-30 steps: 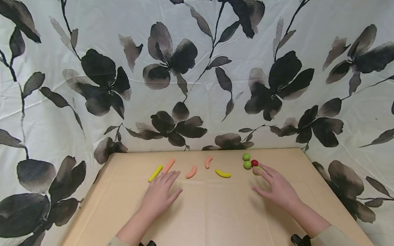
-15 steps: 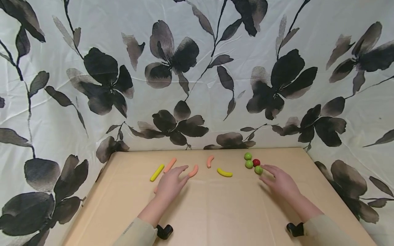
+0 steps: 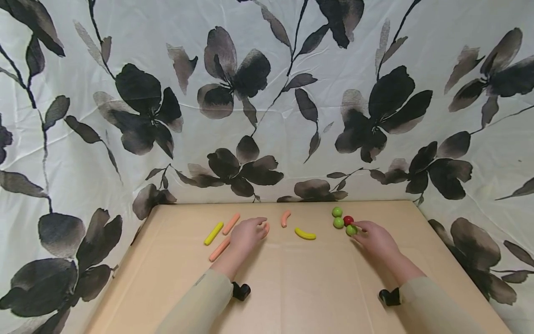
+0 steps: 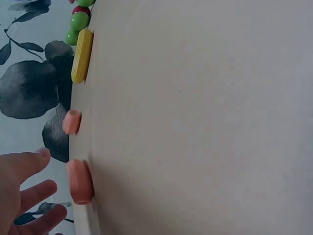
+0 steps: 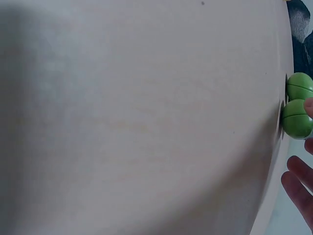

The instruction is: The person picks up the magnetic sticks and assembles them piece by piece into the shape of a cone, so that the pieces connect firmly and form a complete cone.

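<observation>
My left hand (image 3: 246, 234) reaches over a short curved pink toy sausage (image 3: 267, 228), partly hiding it in the head view. In the left wrist view its fingers (image 4: 41, 191) are spread beside the same sausage (image 4: 80, 181). My right hand (image 3: 377, 239) is at the nearest green ball (image 3: 351, 230), thumb and forefinger on either side of it. In the right wrist view a fingertip overlaps that green ball (image 5: 296, 120), while the other fingers (image 5: 296, 188) are extended. A red ball (image 3: 348, 220) and two more green balls, the nearer one (image 3: 338, 222) included, lie close by.
A yellow curved toy banana (image 3: 305, 234) and another curved pink piece (image 3: 285, 218) lie mid-board. Left of them are a yellow stick (image 3: 213, 233) and two straight pink sticks, the nearer one (image 3: 219, 249) by my left wrist. A flowered cloth (image 3: 292, 116) hangs behind the tan tabletop (image 3: 279, 287).
My left hand has moved right, from the straight sticks to the curved sausage, uncovering a pink stick. My right hand has shifted slightly, and its thumb and forefinger have come closer together at the green ball.
</observation>
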`<action>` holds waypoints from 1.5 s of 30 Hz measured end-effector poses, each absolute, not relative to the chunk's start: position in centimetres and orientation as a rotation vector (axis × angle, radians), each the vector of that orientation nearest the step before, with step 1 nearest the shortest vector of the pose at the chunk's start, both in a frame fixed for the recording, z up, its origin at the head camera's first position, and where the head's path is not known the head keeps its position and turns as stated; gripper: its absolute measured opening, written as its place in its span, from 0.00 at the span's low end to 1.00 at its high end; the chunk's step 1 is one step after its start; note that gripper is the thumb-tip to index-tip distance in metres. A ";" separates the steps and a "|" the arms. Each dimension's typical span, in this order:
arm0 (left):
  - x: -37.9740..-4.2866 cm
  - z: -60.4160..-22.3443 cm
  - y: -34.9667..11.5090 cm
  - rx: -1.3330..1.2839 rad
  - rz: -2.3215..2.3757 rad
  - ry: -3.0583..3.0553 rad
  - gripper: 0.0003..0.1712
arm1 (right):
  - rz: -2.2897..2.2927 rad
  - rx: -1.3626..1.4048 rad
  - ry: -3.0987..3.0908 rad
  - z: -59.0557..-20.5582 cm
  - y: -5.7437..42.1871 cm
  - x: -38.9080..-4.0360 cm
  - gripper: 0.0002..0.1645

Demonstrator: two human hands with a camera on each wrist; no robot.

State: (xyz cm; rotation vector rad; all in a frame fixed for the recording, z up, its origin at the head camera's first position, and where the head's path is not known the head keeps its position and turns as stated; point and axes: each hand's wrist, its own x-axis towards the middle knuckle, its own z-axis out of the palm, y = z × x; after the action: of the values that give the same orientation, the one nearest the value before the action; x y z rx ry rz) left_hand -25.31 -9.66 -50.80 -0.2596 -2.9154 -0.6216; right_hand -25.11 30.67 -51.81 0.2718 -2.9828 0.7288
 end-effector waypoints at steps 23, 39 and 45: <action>-26.8 -52.1 -8.2 -0.353 -0.401 -2.979 0.07 | 0.639 0.321 -3.052 -52.1 30.5 -26.4 0.20; -23.9 -50.3 -9.7 -0.295 -0.875 -2.980 0.20 | 0.693 0.298 -3.009 -52.1 29.6 -24.3 0.26; -22.3 -50.2 -10.0 -0.279 -1.229 -2.941 0.20 | 0.771 0.340 -2.941 -51.2 27.2 -22.9 0.27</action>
State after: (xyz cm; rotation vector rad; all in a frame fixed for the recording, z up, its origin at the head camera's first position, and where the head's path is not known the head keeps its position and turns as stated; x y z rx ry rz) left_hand -22.29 -10.03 -50.19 -0.2787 -2.9407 -1.2285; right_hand -22.93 27.25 -51.18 0.3401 -2.9405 0.7706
